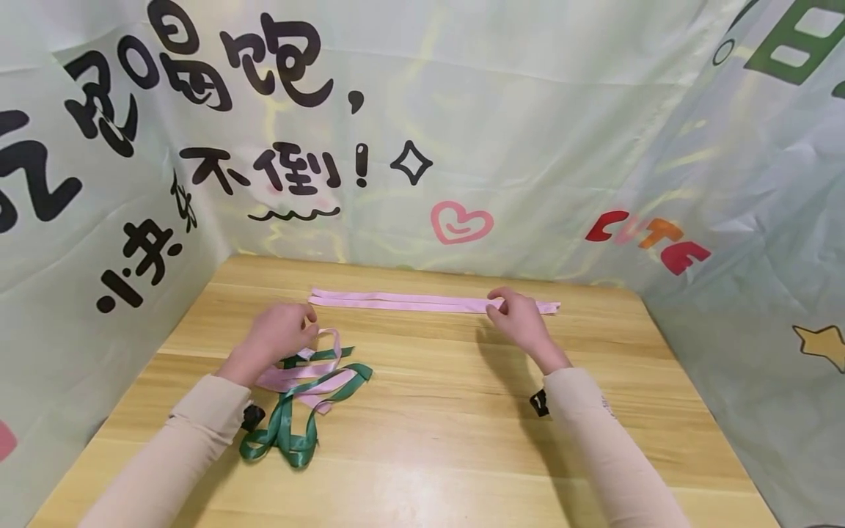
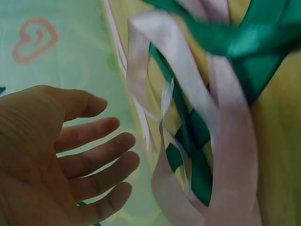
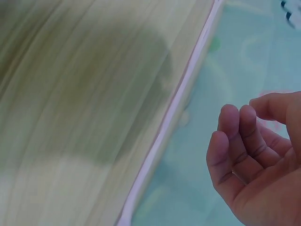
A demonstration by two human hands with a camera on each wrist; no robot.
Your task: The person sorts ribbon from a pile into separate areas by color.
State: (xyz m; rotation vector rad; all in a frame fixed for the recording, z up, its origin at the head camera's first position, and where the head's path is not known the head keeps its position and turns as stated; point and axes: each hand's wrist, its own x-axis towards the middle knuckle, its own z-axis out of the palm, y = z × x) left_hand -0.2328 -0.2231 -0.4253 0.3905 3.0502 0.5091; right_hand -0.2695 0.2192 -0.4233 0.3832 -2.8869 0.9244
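Two pink ribbons (image 1: 396, 300) lie stretched side by side along the far part of the table. Above their right end hovers my right hand (image 1: 521, 319); in the right wrist view its fingers are loosely bent with nothing between them. My left hand (image 1: 280, 334) is over a loose pile at the left, and the left wrist view shows its fingers spread and holding nothing. That pile mixes looped green ribbon (image 1: 284, 429) with tangled pink ribbon (image 2: 230, 141). Part of the pile is hidden beneath the left hand in the head view.
The wooden table (image 1: 449, 418) is enclosed by printed cloth walls (image 1: 528, 147) at the back and both sides. A small black object (image 1: 539, 402) shows by the right cuff, and another black object (image 1: 253, 417) by the left cuff.
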